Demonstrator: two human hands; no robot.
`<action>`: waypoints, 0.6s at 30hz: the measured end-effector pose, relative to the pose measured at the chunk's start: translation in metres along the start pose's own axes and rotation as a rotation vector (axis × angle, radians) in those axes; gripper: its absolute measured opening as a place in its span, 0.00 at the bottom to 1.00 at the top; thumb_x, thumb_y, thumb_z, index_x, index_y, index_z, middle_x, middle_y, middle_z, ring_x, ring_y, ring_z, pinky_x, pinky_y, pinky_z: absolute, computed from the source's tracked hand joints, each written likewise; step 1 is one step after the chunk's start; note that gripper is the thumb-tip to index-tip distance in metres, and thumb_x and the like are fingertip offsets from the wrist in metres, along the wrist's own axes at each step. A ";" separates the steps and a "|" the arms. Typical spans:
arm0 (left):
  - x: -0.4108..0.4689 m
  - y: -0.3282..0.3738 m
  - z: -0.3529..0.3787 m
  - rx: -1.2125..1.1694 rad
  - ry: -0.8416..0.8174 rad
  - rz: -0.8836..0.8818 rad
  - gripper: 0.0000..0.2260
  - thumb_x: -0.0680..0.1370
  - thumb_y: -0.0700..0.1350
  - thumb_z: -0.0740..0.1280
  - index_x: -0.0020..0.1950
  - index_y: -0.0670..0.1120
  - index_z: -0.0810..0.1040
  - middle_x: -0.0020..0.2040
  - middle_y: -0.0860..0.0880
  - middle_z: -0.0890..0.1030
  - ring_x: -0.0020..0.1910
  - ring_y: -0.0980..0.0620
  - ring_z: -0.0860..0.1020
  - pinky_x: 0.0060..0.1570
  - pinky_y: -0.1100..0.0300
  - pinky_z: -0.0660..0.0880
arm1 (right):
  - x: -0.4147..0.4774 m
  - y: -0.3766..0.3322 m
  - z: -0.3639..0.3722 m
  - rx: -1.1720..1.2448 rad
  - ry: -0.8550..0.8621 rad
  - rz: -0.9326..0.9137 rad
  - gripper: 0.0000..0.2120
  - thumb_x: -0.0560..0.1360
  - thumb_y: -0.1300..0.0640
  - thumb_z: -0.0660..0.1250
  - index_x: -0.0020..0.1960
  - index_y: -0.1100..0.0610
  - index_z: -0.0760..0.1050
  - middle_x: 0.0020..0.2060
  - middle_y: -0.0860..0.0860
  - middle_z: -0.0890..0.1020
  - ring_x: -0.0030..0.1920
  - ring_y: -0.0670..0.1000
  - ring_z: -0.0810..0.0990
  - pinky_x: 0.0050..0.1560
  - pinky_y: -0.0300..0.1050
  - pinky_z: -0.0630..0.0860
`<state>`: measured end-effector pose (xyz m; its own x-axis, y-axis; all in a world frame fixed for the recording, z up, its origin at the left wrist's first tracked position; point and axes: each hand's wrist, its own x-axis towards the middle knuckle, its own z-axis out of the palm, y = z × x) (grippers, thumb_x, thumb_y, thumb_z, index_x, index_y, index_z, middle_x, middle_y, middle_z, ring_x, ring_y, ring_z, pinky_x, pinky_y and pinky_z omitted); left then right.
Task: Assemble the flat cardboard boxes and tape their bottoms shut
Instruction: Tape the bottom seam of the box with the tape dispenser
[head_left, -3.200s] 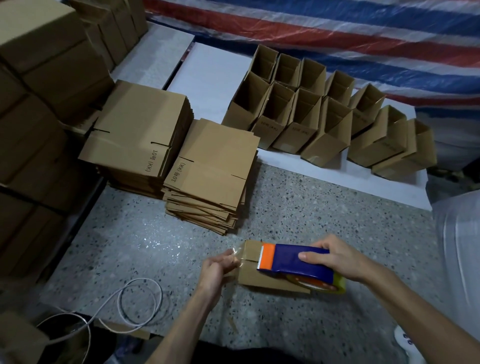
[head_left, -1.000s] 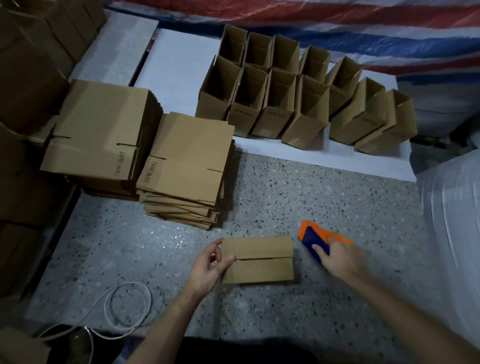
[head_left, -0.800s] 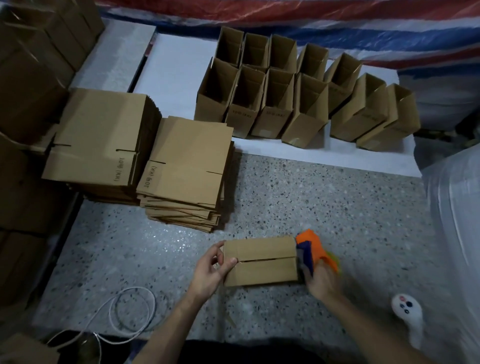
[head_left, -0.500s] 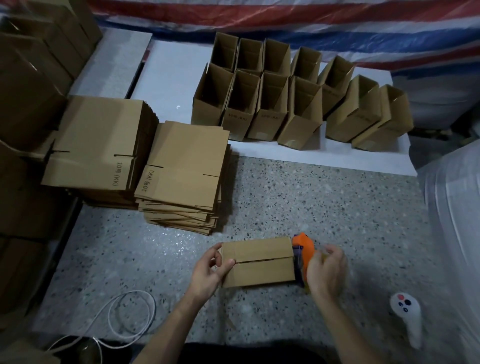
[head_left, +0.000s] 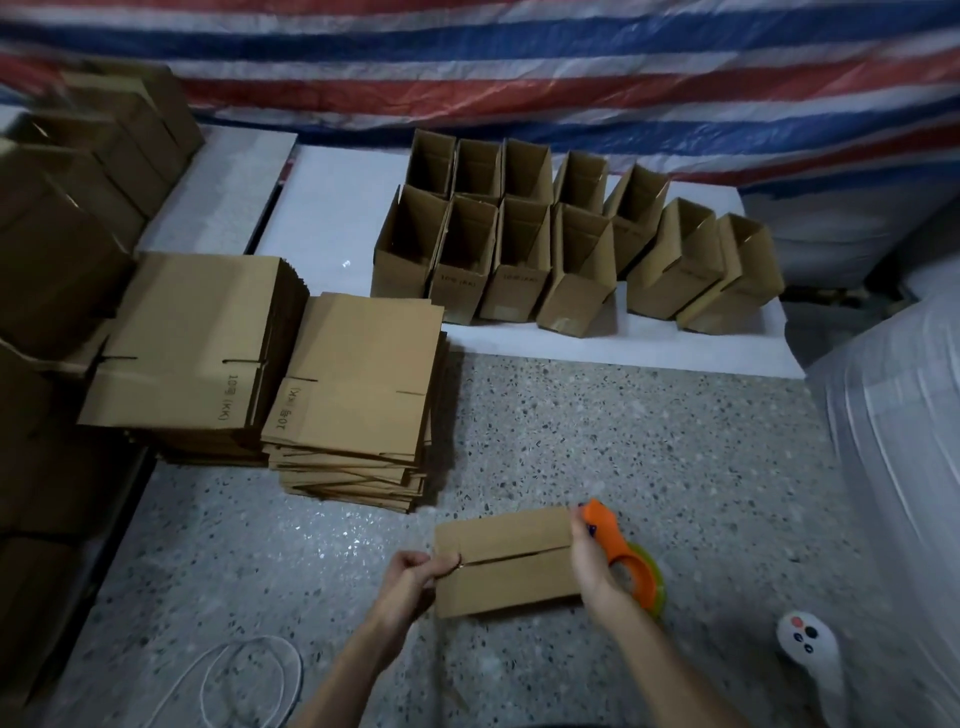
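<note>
Left hand (head_left: 410, 572) at one end of the box (head_left: 506, 577), right hand (head_left: 589, 564) with tape dispenser (head_left: 605, 527) at the other

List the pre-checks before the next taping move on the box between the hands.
1. Flaps of the box lie flat and the seam is closed: ok.
2. The left hand pinches the box's left end at the seam: ok.
3. The right hand grips the tape dispenser at the box's right end: ok.
4. Tape already along the seam: cannot tell.
5. The white remote lies apart from the box: ok.
</note>
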<state>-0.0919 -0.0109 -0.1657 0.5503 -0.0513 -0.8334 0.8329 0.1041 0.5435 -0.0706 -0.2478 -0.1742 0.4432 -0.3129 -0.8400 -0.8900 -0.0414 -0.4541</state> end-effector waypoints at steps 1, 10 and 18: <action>-0.002 0.007 0.002 -0.008 -0.039 -0.084 0.35 0.63 0.62 0.77 0.59 0.42 0.73 0.59 0.40 0.78 0.54 0.40 0.79 0.54 0.43 0.79 | 0.007 -0.001 -0.004 0.036 -0.009 0.054 0.44 0.76 0.27 0.55 0.82 0.54 0.51 0.80 0.56 0.55 0.79 0.59 0.55 0.79 0.55 0.51; 0.005 0.054 0.031 -0.195 0.117 0.197 0.31 0.64 0.58 0.75 0.62 0.45 0.72 0.62 0.43 0.77 0.59 0.47 0.77 0.65 0.47 0.72 | 0.004 -0.028 -0.039 0.226 -0.182 -0.391 0.29 0.70 0.71 0.58 0.63 0.46 0.75 0.63 0.48 0.80 0.62 0.51 0.79 0.57 0.56 0.79; 0.010 0.052 0.032 -0.049 -0.006 0.377 0.53 0.57 0.51 0.86 0.77 0.57 0.64 0.67 0.49 0.76 0.62 0.51 0.77 0.52 0.58 0.79 | 0.019 -0.044 -0.036 -0.123 0.052 -0.713 0.36 0.72 0.66 0.75 0.67 0.31 0.70 0.65 0.39 0.74 0.66 0.43 0.73 0.66 0.43 0.72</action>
<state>-0.0417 -0.0374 -0.1428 0.8179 -0.0062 -0.5753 0.5684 0.1642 0.8062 -0.0273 -0.2863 -0.1594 0.9173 -0.2142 -0.3356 -0.3934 -0.3580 -0.8468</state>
